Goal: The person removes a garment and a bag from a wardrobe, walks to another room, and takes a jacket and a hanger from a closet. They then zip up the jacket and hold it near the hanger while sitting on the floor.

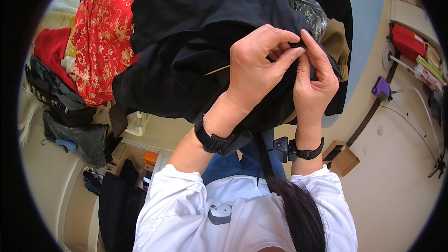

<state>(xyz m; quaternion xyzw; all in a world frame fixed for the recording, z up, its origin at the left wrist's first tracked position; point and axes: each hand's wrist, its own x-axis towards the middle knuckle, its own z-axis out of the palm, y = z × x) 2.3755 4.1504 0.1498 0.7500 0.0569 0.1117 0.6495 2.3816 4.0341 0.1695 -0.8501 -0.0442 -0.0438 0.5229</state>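
Observation:
A black cloth garment (203, 10) is spread before me in loose folds. My left hand (260, 59) is above it, thumb and forefinger pinching a small dark bit of its edge. Close against those fingertips, my right hand (315, 77) grips the same edge from the other side. What exactly lies between the fingertips is mostly hidden; it may be a fastening. A thin tan line (217, 70), a stick or a strip of trim, shows on the dark folds beside my left hand. Both wrists wear black straps with devices.
Left of the garment lies red brocade cloth (105, 38) with gold flowers. Clear plastic film (302, 3) and a tan knitted cuff (337, 42) show at the right. An open cardboard box (341, 159) and a purple device (381, 88) with hoses are on the floor.

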